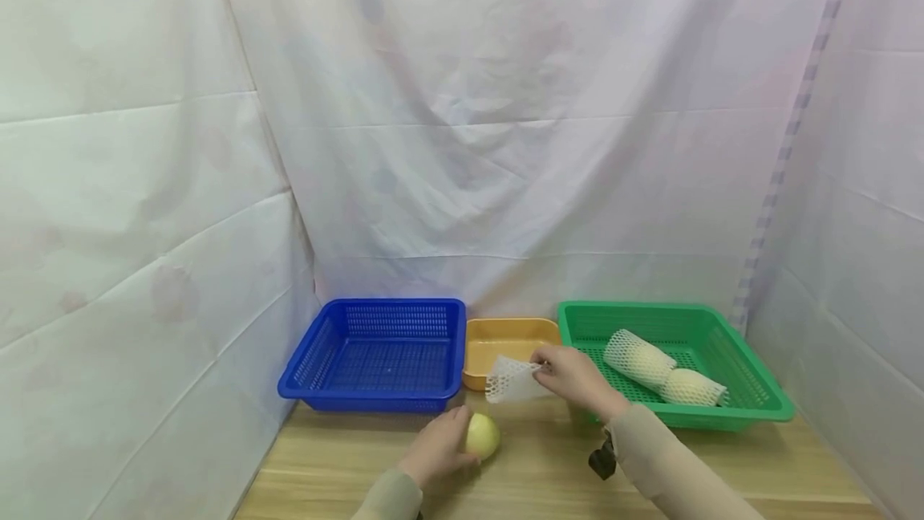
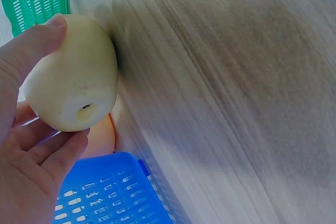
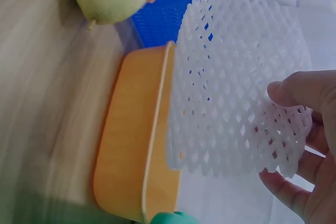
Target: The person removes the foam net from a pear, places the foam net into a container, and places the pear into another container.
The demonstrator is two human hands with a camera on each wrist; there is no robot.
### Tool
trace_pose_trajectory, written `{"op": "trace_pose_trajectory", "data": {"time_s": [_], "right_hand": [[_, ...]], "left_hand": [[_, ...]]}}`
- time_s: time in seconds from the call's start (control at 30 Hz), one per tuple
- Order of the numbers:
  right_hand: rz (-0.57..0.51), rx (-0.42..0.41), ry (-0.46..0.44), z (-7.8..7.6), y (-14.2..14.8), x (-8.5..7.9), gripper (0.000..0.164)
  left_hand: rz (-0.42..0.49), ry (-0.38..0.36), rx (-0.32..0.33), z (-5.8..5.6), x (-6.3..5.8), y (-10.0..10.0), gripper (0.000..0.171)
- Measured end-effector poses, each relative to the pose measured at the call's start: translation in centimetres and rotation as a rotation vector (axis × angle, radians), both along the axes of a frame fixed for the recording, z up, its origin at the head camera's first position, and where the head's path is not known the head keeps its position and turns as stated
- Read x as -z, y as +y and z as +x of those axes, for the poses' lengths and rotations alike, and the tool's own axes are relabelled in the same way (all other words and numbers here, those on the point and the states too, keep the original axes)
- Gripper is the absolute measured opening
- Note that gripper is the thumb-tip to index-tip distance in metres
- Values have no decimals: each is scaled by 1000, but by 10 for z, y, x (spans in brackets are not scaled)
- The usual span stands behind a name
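Observation:
A pale yellow-green pear (image 1: 485,436) is at the front of the table, gripped by my left hand (image 1: 439,446). In the left wrist view, the thumb lies on one side of the pear (image 2: 76,72) and the fingers curl under the other, with its dimpled end showing. My right hand (image 1: 575,381) pinches a white foam net sleeve (image 1: 511,380) just in front of the yellow tray. Seen from the right wrist, the sleeve (image 3: 236,87) hangs flattened between thumb and fingers, with no fruit visible inside it. The pear's stem points toward that camera.
A blue basket (image 1: 390,404) stands at the back left, with nothing seen inside. Beside it is a yellow tray (image 1: 512,322), partly hidden by my right hand. The green basket (image 1: 635,307) on the right holds two fruits in foam nets (image 1: 641,359).

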State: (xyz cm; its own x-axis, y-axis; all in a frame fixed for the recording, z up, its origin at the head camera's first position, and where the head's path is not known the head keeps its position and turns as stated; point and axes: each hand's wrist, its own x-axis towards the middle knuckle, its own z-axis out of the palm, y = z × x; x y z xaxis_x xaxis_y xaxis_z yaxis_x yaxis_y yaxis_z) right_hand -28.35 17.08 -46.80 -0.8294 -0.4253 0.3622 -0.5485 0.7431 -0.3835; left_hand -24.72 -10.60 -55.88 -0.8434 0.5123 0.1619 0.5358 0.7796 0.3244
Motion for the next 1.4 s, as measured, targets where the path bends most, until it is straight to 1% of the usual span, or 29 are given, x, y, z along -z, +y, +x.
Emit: {"op": "trace_pose_trajectory", "data": {"time_s": [0.17, 0.33, 0.53, 0.67, 0.77, 0.87, 1.0, 1.17, 1.4], "right_hand": [[-22, 26, 21, -11, -4, -4, 10], [-17, 45, 68, -24, -5, 0, 11], [14, 58, 88, -38, -8, 6, 11], [21, 69, 62, -44, -9, 9, 11], [28, 81, 47, -50, -9, 16, 11], [45, 96, 34, -56, -9, 23, 11], [87, 120, -1, -61, -8, 30, 8], [121, 120, -58, -62, -5, 31, 8], [86, 87, -138, -58, -3, 29, 15]], "left_hand": [[5, 2, 0, 0, 2, -1, 64], [6, 10, 4, -2, 7, -3, 64], [1, 3, -5, 0, 7, -3, 66], [3, -2, -10, 1, 6, -3, 66], [1, -11, -12, 1, 6, -3, 65], [-3, -13, -14, -1, 7, -3, 64], [-7, 5, -13, -4, 7, -3, 64], [-15, 22, -6, -5, 6, -1, 64], [-17, 29, -13, -3, 5, -1, 65]]}}
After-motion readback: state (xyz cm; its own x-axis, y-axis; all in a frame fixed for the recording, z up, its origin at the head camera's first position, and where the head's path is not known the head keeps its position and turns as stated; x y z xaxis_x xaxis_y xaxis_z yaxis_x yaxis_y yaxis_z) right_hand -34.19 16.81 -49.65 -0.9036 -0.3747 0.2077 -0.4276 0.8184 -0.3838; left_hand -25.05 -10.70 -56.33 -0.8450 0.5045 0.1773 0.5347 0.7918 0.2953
